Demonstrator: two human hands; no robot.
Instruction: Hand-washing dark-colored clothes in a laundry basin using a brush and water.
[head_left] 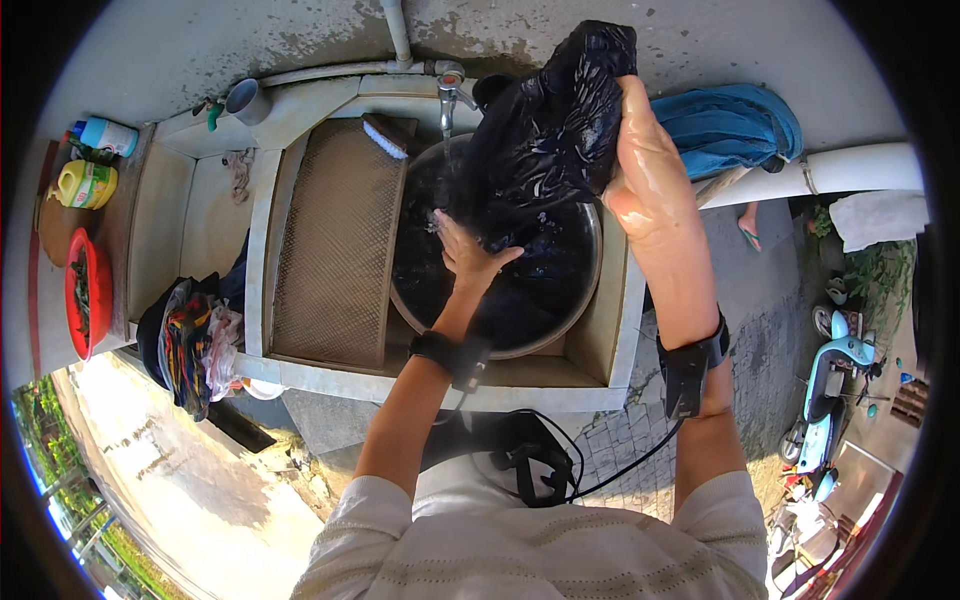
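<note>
My right hand (648, 170) is raised above the right side of the basin, its fingers closed on a wet, shiny black cloth garment (550, 130). The garment hangs down to the left, its lower end reaching into the basin. Low over the dark water, my left hand (470, 255) has its fingers and thumb spread, just below the hanging cloth; I cannot tell if it touches it. The round metal basin (597, 265) holds dark water and more dark cloth. Behind it is a metal tap (450, 92), with a stream of water under the spout.
Left of the basin lies a ridged washing slab (335, 240) with a scrubbing brush (385, 138). Clothes (190, 335) hang over the sink's front edge. A red basin (88, 295) and a yellow bottle (88, 185) stand far left. Blue cloth (725, 125) drapes over a pipe at right.
</note>
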